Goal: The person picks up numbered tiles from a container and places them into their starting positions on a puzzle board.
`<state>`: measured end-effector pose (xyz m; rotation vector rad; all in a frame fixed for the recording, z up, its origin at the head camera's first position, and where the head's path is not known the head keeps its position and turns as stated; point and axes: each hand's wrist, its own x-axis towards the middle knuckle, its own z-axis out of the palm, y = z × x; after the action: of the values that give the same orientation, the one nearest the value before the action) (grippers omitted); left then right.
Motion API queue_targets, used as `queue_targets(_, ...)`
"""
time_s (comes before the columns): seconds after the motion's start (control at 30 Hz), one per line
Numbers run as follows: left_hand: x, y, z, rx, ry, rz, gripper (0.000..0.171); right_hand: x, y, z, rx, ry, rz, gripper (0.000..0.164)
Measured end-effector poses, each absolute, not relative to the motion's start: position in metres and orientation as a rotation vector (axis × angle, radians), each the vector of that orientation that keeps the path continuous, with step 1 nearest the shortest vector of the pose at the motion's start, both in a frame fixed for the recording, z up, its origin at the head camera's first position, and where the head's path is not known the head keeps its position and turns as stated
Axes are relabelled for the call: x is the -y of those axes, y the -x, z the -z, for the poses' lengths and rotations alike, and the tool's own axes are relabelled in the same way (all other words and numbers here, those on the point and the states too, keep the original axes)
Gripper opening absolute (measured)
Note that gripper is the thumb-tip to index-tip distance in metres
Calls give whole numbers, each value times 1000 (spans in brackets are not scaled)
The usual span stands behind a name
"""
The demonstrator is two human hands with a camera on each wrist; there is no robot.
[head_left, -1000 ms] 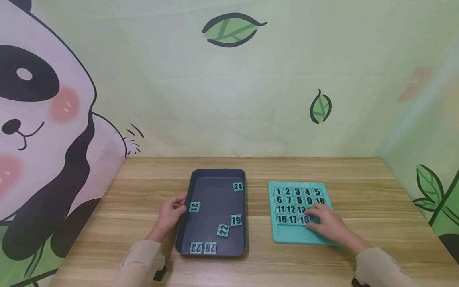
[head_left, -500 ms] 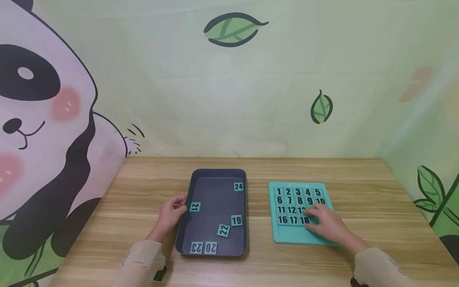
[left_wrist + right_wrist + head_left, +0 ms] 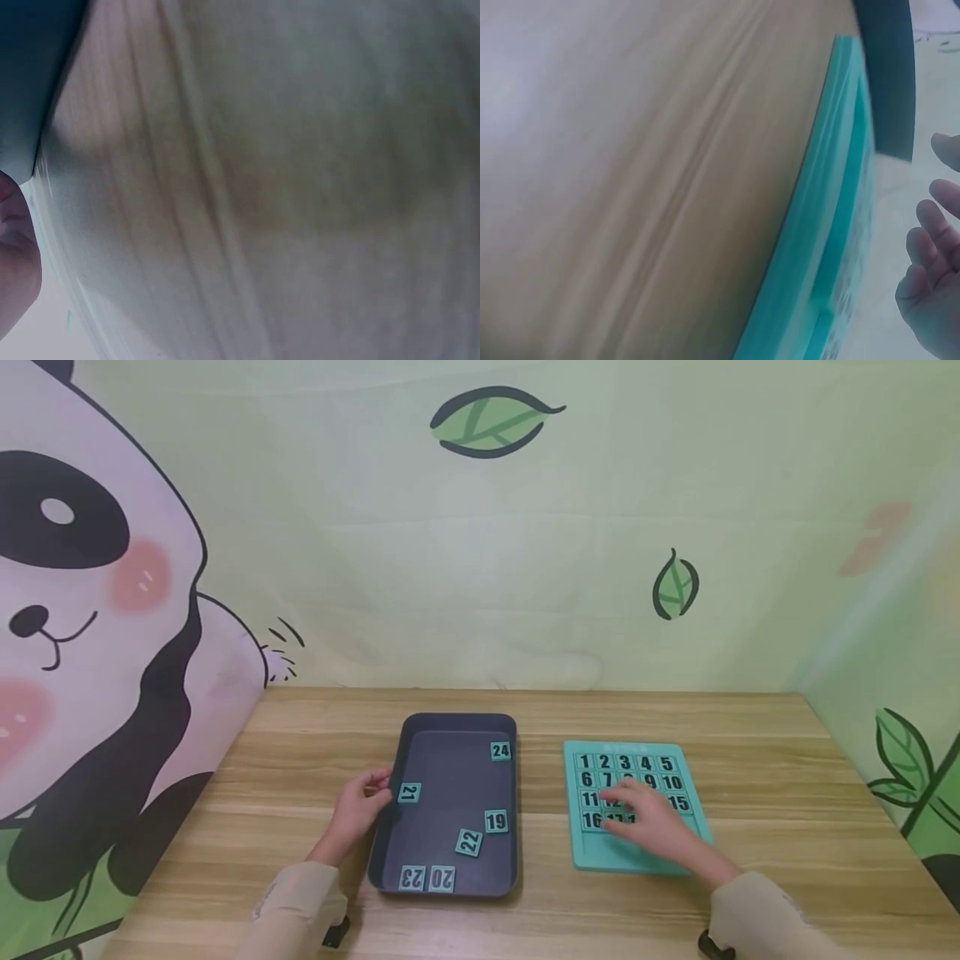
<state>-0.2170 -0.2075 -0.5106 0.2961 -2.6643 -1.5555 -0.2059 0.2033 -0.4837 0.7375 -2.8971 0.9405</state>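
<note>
A teal number board [image 3: 637, 858] lies on the wooden table, its numbered tiles filling the upper rows. My right hand [image 3: 639, 814] hovers or rests on the board's middle rows with fingers spread and relaxed, hiding several tiles; tile 15 [image 3: 679, 803] shows to its right. In the right wrist view the fingers [image 3: 930, 277] stand straight beside the board's edge [image 3: 832, 225]. My left hand [image 3: 362, 803] grips the left rim of the dark tray [image 3: 450, 723]. Loose tiles in the tray: 24 [image 3: 500, 750], 21 [image 3: 408, 792], 19 [image 3: 496, 821], 22 [image 3: 468, 842], 23 [image 3: 412, 877], 20 [image 3: 442, 878].
Walls with panda and leaf pictures enclose the table [image 3: 757, 752] at the back and both sides. The left wrist view is blurred, with only the tray's corner [image 3: 30, 67] and a bit of hand [image 3: 15, 255] visible.
My right hand slid left across the board, now covering tiles in the middle rows and uncovering tile 15. The left hand and tray stayed still.
</note>
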Motion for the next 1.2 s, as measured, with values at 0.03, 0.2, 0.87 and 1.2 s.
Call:
queue_targets(0.03,207,217,510,2665,-295,1557,37,-199,206,483,2891,-759,-968,35)
queue_targets(0.2,207,217,509,2665,-291,1562,36,-178,206,477,2856,-862,-1067,33)
queue_targets(0.87,208,217,508,2681,-317,1565,37,-98,212,477,2862,-1008,-998,37)
queue_targets(1.2,208,217,509,2674,-293,1567,36,-78,217,481,2947,-1017,-738,36)
